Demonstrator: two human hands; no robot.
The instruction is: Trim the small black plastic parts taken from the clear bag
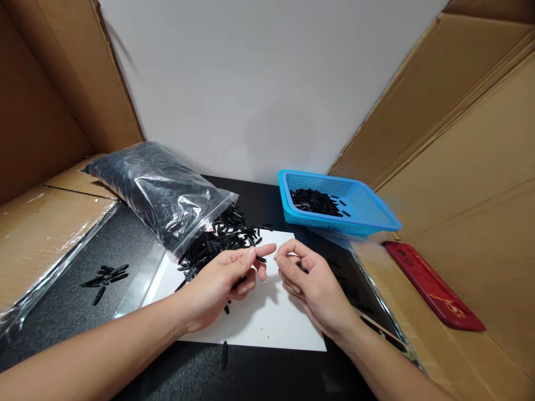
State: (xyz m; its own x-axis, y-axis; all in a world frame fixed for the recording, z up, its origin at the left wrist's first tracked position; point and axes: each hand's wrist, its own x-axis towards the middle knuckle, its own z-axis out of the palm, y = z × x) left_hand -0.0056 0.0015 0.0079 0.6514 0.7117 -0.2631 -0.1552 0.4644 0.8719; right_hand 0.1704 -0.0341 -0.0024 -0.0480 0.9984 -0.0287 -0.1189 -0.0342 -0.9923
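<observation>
My left hand [223,278] is closed above a white sheet [276,326], pinching a small, slim black piece [261,259] by the thumb with the index finger stretched out. Something dark also shows under its curled fingers. Just to the right, my right hand [313,284] has its fingers curled in, thumb and fingertips close together. Part of another black piece [301,267] shows inside it. The two hands are near each other but apart. Behind my left hand, a heap of such black pieces [209,245] spreads over the sheet's far left corner.
A clear plastic bag [159,189] full of dark pieces lies at the back left, its mouth by the heap. A blue basket [368,209] at the back right holds more. Loose pieces [104,277] lie on the left. A red case [434,287] rests by the right cardboard wall [480,150].
</observation>
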